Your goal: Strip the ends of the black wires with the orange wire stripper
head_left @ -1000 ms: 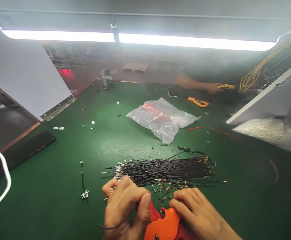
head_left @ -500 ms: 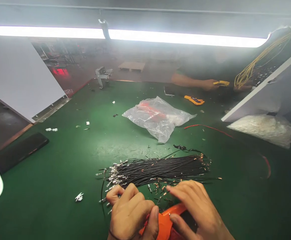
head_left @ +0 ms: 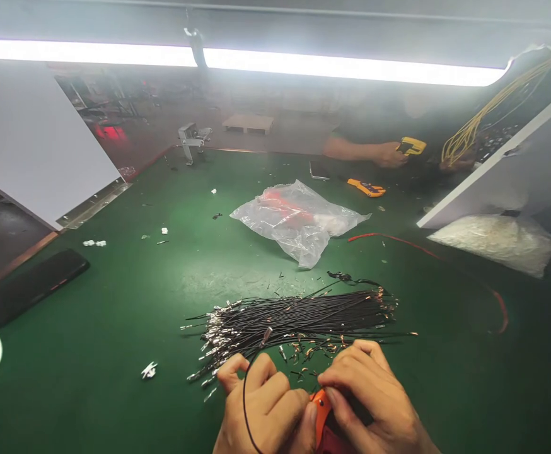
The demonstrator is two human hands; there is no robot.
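Observation:
My left hand (head_left: pixel 266 407) is closed, fingers curled and thumb pressed near an orange hand tool (head_left: pixel 321 407). A black wire (head_left: pixel 245 403) with a metal terminal on its upper end curves across the back of this hand and out of the bottom edge. My right hand (head_left: pixel 374 394) is closed at the tool's other side, fingertips and thumb together beside its orange head. The tool's exact kind and most of its grip are hidden between the hands. Just beyond lies a bundle of black wires (head_left: pixel 299 318), silvery terminals at its left end, copper-coloured ends at its right.
Wire scraps (head_left: pixel 304 356) lie before the bundle. Farther back are a clear plastic bag (head_left: pixel 299 221) with something red inside, a yellow-orange tool (head_left: pixel 366 188) and a red wire (head_left: pixel 408 243). Across the table, another person's hand (head_left: pixel 391 154) holds a yellow tool (head_left: pixel 411 146). White connectors (head_left: pixel 149 371) lie left.
My right fingers have closed together by the orange tool, less of which now shows. The black wire with its terminal has come up over my left hand. The other person's yellow tool has tilted.

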